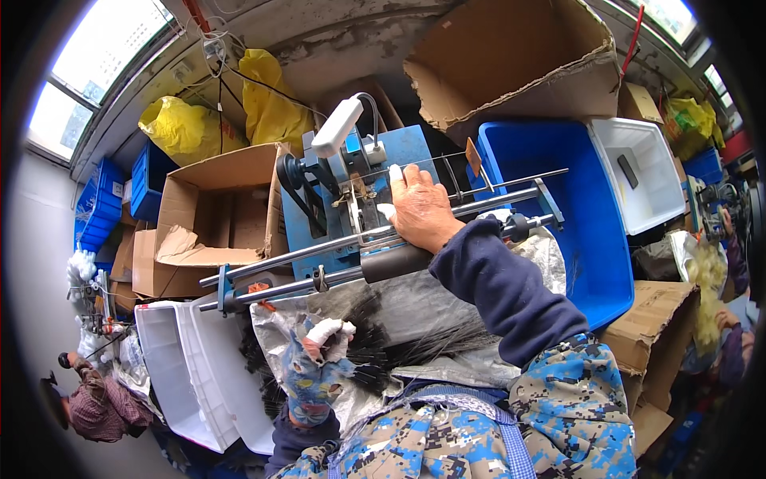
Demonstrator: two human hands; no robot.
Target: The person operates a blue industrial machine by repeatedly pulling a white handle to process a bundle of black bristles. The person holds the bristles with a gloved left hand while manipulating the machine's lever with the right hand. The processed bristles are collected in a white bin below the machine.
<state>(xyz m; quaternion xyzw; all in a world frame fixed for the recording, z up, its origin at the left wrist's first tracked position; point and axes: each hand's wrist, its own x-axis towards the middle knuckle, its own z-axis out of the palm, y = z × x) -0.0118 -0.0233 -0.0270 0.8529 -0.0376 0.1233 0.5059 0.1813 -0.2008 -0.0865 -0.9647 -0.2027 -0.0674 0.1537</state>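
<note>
A blue bench machine (303, 219) with a black belt wheel and a white lamp head stands before me, with two metal rails (335, 275) across its front. My right hand (421, 206), white wraps on its fingertips, bends over the metal parts at the machine's middle. Its wrist lies above a dark rounded block (395, 262) on the rails; what the fingers grip is hidden. Lower down, my left hand (319, 363) wears a patterned blue glove with white-wrapped fingertips poking out. Its fingers are curled beside dark bristles (371, 327) on a pale sheet (459, 303) over my lap.
A deep blue bin (590, 263) is close on the right, a white tub (638, 172) beyond it. White crates (171, 371) stand at the left. Open cardboard boxes (219, 211) and yellow bags (187, 128) lie behind. Other people (100, 403) sit at both sides.
</note>
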